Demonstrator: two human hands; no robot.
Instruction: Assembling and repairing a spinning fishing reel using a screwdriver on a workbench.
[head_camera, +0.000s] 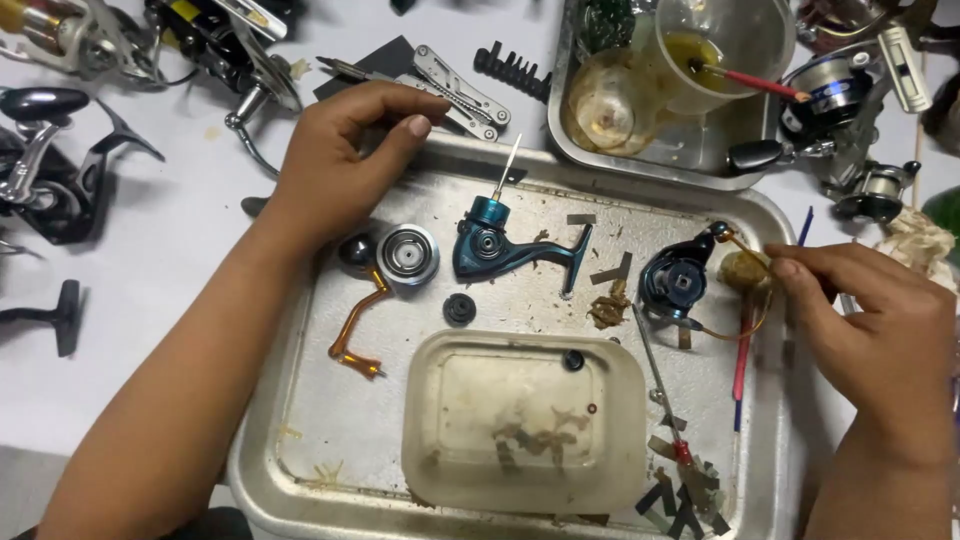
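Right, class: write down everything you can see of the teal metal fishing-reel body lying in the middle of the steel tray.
The teal metal reel body lies on its side on the scuffed steel tray. It looks glossy and stripped down, with a round opening in its side. A thin pale shaft sticks up from its top, and a stem runs right to a foot. Neither the left hand nor the right hand touches it.

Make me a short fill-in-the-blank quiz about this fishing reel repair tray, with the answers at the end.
1. The teal reel body lies on a metal ____.
2. The gold-coloured handle arm lies nearest the person's ____ hand.
3. The right hand reaches toward the dark blue ____.
4. The clear plastic tub lies in the tray's ____ half.

Answers: tray; left; rotor; near
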